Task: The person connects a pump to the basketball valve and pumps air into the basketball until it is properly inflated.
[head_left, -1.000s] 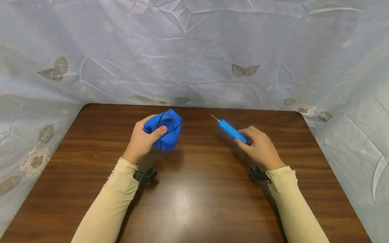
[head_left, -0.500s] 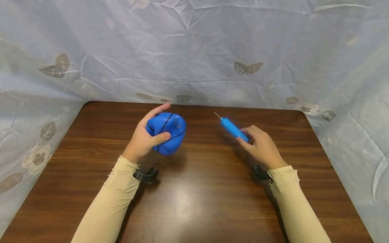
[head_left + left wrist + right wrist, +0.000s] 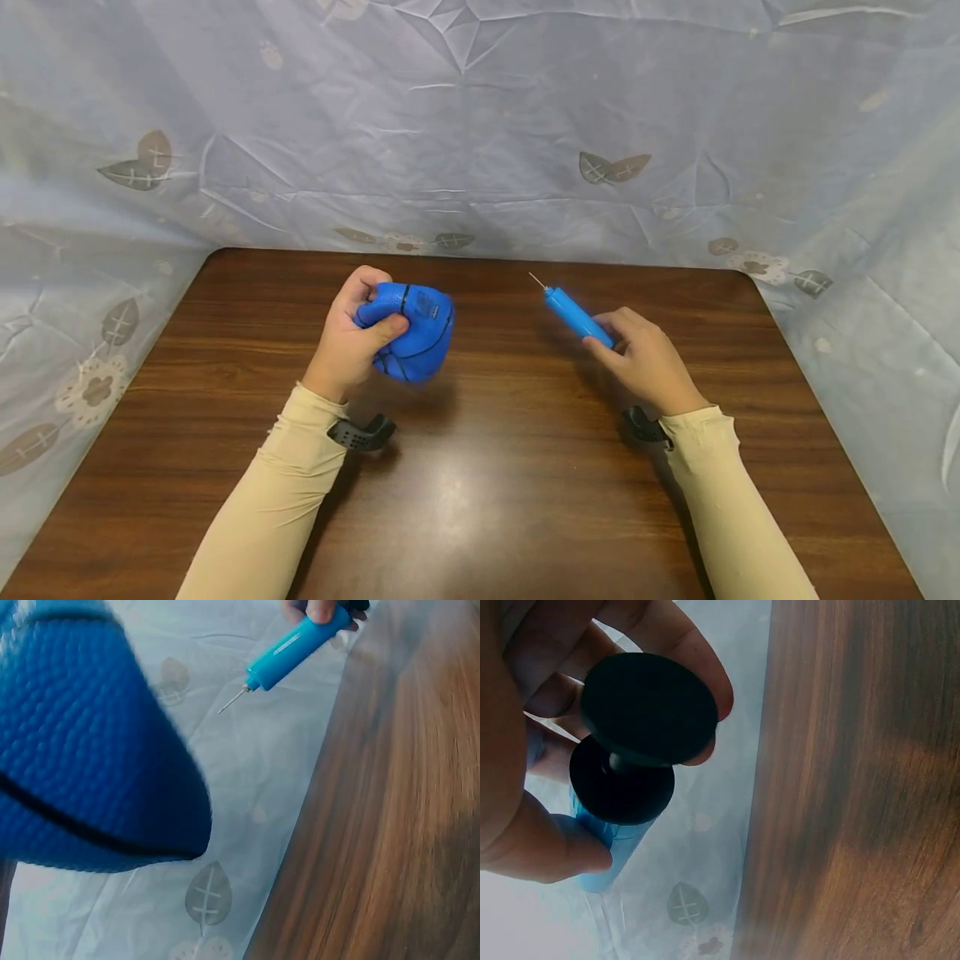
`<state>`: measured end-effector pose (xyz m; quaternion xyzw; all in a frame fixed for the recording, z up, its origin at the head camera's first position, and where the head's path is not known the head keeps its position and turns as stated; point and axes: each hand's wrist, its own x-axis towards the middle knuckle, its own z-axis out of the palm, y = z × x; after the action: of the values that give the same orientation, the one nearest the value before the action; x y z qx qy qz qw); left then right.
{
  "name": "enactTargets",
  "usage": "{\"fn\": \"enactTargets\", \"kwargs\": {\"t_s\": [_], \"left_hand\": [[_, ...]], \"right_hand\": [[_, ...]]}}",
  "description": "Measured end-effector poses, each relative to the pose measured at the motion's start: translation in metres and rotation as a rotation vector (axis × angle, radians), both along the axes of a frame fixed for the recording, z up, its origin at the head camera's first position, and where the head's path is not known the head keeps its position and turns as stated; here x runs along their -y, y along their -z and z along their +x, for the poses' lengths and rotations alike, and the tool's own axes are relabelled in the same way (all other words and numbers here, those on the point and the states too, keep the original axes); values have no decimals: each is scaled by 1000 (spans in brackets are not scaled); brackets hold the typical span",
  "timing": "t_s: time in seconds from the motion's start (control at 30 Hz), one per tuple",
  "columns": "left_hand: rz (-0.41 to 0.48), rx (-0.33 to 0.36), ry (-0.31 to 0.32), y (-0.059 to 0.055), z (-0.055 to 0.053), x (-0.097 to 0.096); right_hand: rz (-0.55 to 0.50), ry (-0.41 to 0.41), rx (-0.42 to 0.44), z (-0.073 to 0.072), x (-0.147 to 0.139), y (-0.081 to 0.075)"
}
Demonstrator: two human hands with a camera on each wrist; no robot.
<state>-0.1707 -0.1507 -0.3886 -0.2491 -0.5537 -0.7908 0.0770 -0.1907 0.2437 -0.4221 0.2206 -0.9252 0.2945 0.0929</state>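
Observation:
A crumpled, deflated blue ball (image 3: 423,342) with black seam lines and a pebbled skin is gripped in my left hand (image 3: 347,337), the thumb pressed on its near face. It is held above the table, and its dented skin fills the left of the left wrist view. On the other side, my right hand (image 3: 641,358) holds a blue ball pump (image 3: 573,315) by its rear end. The pump's thin metal needle (image 3: 234,699) points away from the hand, toward the far left. In the right wrist view the pump's black handle disc (image 3: 649,709) shows between thumb and fingers. Ball and needle are apart.
Below both hands lies a dark wood-grain table (image 3: 480,467) with rounded far corners. A pale grey cloth (image 3: 480,125) with leaf prints hangs behind it and along both sides. Dark bands (image 3: 363,433) sit at the wrists.
The left fingers straighten off the ball at half a second ago and now curl round it again, and the ball has turned and changed its dents. The right hand and pump stay nearly still.

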Motion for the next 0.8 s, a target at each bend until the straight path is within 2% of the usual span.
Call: {"fn": "enactTargets", "kwargs": {"t_s": [0.07, 0.13, 0.23, 0.33, 0.4, 0.47, 0.53, 0.67, 0.73, 0.8], "left_hand": [[33, -5, 54, -3, 0, 0], [-1, 7, 70, -6, 1, 0], [-177, 52, 14, -7, 3, -1], [-342, 45, -60, -4, 2, -3], [-347, 30, -74, -1, 0, -5], [-314, 7, -66, 0, -2, -7], [-319, 31, -64, 0, -2, -7], [-416, 93, -45, -2, 0, -7], [-451, 81, -14, -3, -1, -7], [-462, 39, 9, -3, -2, -8]], "right_hand": [[-3, 1, 11, -1, 0, 0], [-6, 6, 38, -1, 1, 0], [-22, 17, 101, -1, 1, 0], [-33, 23, 146, -1, 2, 0], [-34, 24, 155, -1, 1, -1], [-30, 27, 153, 0, 1, -1], [-27, 27, 151, -1, 0, 0], [-26, 28, 159, -1, 0, 1], [-27, 31, 160, -1, 0, 1], [-27, 35, 155, -1, 0, 0]]}}
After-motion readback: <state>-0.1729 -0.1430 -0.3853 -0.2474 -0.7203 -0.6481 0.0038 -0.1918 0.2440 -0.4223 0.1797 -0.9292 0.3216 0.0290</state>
